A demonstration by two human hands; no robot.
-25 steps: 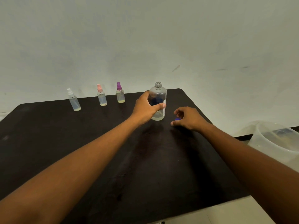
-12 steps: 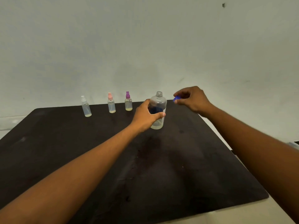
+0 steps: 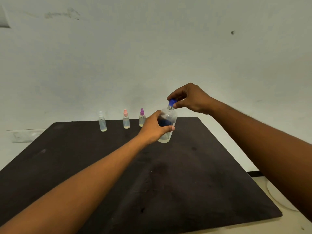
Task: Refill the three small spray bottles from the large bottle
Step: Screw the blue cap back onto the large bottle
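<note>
Large bottle (image 3: 167, 125) stands upright on the dark worktop (image 3: 185, 183), toward the far edge, right of centre; clear plastic, a little pale liquid at the bottom, dark blue label partly covered by fingers. Left hand (image 3: 154, 128) grips it round the body, thumb on the near side, fingers curled about the far side. Right hand (image 3: 189, 98) sits above the neck, thumb and fingertips pinching the blue cap (image 3: 172, 102), which rests on the bottle's mouth; silver thread of the neck shows just below the cap, so cannot tell how far it is screwed on. Three small spray bottles in a row along the far edge, left of the large bottle, all upright and apart from one another: white-topped bottle (image 3: 102, 122) furthest left, pink-topped bottle (image 3: 126, 119) in the middle, purple-topped bottle (image 3: 142, 117) nearest the left hand, just beside its knuckles. Each has pale liquid inside, levels hard to read. Plain light wall (image 3: 152, 48) behind, with a few scuffs
</note>
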